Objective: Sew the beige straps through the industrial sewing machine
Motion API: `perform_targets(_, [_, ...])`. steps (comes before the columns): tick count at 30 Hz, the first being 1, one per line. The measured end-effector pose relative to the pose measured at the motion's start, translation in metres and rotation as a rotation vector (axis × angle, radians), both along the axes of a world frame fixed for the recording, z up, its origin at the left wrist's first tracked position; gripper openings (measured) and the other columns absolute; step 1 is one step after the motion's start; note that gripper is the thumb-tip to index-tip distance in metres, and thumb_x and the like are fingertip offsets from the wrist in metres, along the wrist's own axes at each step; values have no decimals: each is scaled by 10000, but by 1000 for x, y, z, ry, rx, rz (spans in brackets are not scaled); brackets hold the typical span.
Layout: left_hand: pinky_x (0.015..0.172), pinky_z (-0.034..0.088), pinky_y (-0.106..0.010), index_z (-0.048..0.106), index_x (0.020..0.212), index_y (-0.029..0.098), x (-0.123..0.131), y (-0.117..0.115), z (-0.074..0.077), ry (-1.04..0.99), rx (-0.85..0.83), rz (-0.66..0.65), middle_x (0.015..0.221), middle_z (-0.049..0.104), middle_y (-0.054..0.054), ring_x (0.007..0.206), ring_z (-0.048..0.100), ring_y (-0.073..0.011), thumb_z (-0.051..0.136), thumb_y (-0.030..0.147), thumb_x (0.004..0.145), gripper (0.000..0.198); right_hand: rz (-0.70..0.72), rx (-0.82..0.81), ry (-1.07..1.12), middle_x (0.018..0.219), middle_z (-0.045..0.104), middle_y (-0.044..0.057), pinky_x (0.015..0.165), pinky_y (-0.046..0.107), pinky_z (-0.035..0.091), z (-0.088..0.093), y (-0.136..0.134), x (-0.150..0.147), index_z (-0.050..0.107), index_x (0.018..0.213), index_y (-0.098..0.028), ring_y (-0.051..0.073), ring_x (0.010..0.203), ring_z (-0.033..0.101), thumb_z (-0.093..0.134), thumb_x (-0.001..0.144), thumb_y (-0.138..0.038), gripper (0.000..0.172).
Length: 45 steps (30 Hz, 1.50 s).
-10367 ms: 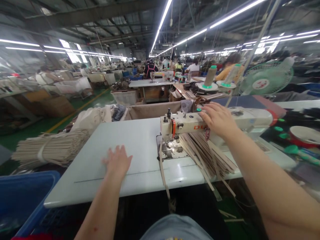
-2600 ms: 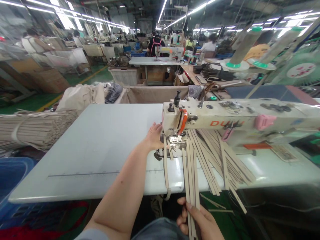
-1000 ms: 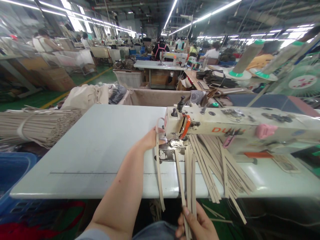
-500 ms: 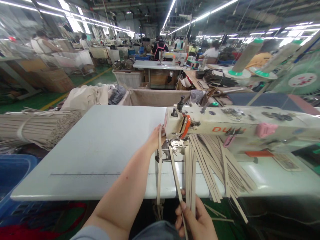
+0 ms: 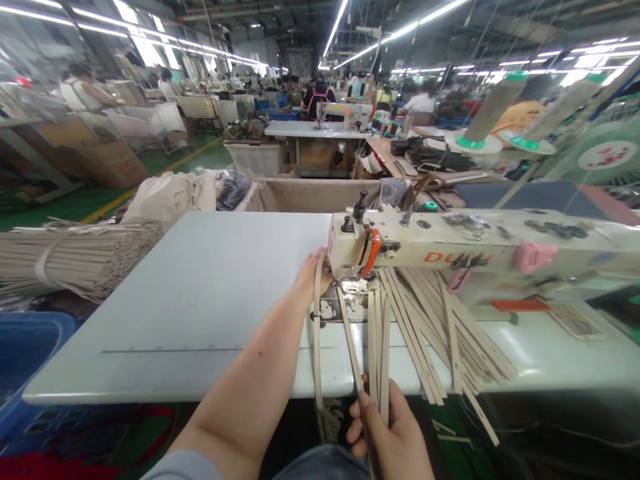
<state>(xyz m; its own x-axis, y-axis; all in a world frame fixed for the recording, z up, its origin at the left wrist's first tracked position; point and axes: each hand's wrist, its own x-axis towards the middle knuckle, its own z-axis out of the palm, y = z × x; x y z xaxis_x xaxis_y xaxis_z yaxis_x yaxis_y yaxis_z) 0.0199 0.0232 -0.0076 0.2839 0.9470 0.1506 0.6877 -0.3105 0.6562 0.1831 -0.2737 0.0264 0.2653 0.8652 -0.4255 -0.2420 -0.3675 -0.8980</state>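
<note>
My right hand is below the table's front edge, closed with thumb against fingers on a narrow beige strap. That strap runs up to the needle area of a sewing machine. A few more straps hang over the edge beside the same hand, passing behind its thumb. My left hand lies flat-wristed on the table at the left of the machine head, which partly hides its fingers. Against it, another strap loops from behind the head and down over the edge.
Loose straps fan out beneath the machine arm. A tied strap bundle lies left of the white table, above a blue crate. Behind stands a fabric-lined bin. Thread cones rise at right; co-workers sit farther back.
My right hand has moved slightly up toward the machine with the strap. The looped strap at left has shifted a little, with more of it bunched below the edge. My left hand barely moves.
</note>
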Motion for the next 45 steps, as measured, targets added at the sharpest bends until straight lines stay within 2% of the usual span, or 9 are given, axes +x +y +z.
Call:
perform_targets(3, [1429,418,-647,888,1203,191,1,-4,6,-14,-9,35,1524,810,-175,1564,662,-448,715,143,915,339,-8,-3,2,715,793,-10,428,245,516,0,0,-1,728,1077,-217,161,504,691,1015,702,-841,782])
perform_targets(8, [1433,420,-642,897,1141,200,7,-10,5,-55,78,102,1470,838,-145,1531,689,-417,679,21,892,376,-30,6,19,707,793,-17,439,244,532,-1,2,-4,711,1042,-220,162,513,697,1014,715,-831,755])
perform_targets(13, [1450,380,-675,898,1208,208,9,-12,2,-66,110,121,1514,820,-142,1574,660,-415,661,22,948,398,-35,9,-11,725,803,-11,439,254,537,-2,3,-5,703,1024,-232,161,507,690,996,731,-842,737])
perform_targets(26, [1394,465,-658,888,1187,213,4,-10,10,-106,56,128,1404,854,-138,1440,737,-427,744,53,910,350,17,15,-53,693,796,-9,439,245,479,-7,4,-1,703,978,-223,114,417,604,947,790,-855,703])
perform_targets(28, [1387,468,-679,862,1278,209,-3,-10,8,-79,11,114,1433,832,-146,1502,694,-457,829,83,835,461,6,25,-44,700,784,-17,427,235,469,-7,5,-1,712,977,-220,123,440,625,959,760,-865,724])
perform_targets(32, [1419,377,-758,716,1575,215,-20,-14,3,-15,-21,-22,1692,656,-181,1701,449,-557,1060,215,571,1061,-19,28,-2,728,786,-17,418,226,468,-3,5,-1,745,1014,-212,129,470,647,1000,707,-855,757])
perform_targets(34, [1436,335,-765,663,1639,214,-24,-16,2,0,-33,-53,1755,590,-191,1744,358,-579,1111,300,504,1223,-13,5,26,714,791,-10,433,230,488,-1,3,1,755,1009,-210,139,483,665,1024,690,-836,753])
perform_targets(38, [1465,314,-719,659,1649,229,-24,-17,4,-4,-48,-54,1752,591,-176,1748,358,-567,1128,384,490,1260,29,-92,144,699,811,21,495,245,555,2,-2,12,784,995,-200,180,554,742,1047,697,-799,719])
perform_targets(45, [1459,319,-722,613,1688,238,-24,-15,6,4,-78,-42,1734,606,-169,1756,344,-561,1102,345,498,1292,67,-173,296,661,818,31,514,219,529,2,-11,27,853,1040,-188,186,568,766,1095,673,-733,701])
